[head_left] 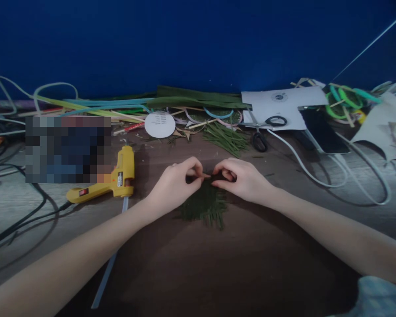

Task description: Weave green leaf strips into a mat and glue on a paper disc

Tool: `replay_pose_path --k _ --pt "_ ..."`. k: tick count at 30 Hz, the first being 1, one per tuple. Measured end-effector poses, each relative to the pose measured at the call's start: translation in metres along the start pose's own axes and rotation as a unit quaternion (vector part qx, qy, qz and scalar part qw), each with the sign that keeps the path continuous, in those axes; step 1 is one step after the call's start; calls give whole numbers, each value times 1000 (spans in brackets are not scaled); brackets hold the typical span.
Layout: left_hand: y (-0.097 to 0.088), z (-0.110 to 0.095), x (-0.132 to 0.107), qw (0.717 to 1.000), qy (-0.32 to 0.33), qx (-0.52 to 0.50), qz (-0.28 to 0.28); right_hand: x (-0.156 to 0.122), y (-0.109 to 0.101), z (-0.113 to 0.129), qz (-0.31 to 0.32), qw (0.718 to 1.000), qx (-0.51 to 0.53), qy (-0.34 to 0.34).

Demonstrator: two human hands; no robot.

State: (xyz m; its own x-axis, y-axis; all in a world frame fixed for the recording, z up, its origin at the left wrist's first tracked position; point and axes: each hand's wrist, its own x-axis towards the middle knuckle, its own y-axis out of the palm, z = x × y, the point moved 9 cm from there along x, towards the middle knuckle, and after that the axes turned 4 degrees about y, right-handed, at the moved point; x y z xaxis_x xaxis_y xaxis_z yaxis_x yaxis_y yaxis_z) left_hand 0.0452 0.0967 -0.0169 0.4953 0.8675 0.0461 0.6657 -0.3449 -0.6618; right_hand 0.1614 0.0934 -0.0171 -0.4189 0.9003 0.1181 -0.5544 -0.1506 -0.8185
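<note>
Both my hands meet over a flat mat of woven green leaf strips (204, 207) lying on the brown table (218, 273). My left hand (176, 182) pinches its top edge with thumb and fingers closed. My right hand (240, 178) pinches the same edge from the other side, fingers curled. The loose strip ends fan out toward me below the hands.
A yellow glue gun (112, 178) lies to the left with a glue stick (108, 264) behind it. Scissors (260, 132), a loose pile of green strips (226, 138), a white disc (159, 124), a phone (321, 130), white cables (333, 176) and long leaves (198, 99) crowd the back.
</note>
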Motion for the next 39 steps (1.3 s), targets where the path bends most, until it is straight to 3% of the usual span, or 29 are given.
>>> replay_pose_path --k 39 --pt "0 -1 0 1000 0 -4 -5 -7 -4 0 -42 996 66 33"
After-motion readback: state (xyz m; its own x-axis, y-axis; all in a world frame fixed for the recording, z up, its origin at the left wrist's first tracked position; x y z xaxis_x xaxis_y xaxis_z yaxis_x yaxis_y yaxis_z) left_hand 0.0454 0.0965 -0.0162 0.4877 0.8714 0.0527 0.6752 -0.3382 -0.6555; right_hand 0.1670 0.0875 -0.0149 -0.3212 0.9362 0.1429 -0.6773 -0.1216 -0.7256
